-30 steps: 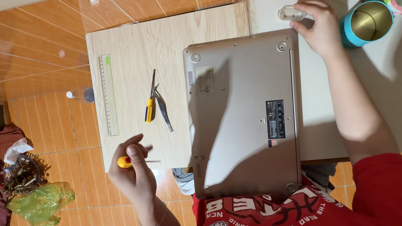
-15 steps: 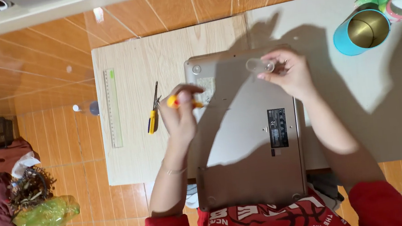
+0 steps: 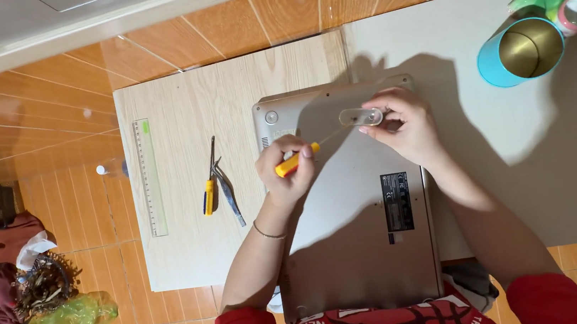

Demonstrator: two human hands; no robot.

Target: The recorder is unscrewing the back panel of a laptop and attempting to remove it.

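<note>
Our left hand [image 3: 285,166] grips the orange-handled screwdriver [image 3: 297,161], tip toward two o'clock; our right hand [image 3: 403,128] pinches a small clear plastic vial [image 3: 360,116] over the upturned silver laptop [image 3: 355,248].

open surface [image 3: 191,258] lies left of the laptop [image 3: 355,248], bounded by the ruler [image 3: 150,176], spare screwdriver [image 3: 210,188] and tweezers [image 3: 227,193]. right side: the blue cup [image 3: 520,52] blocks the far corner.
</note>
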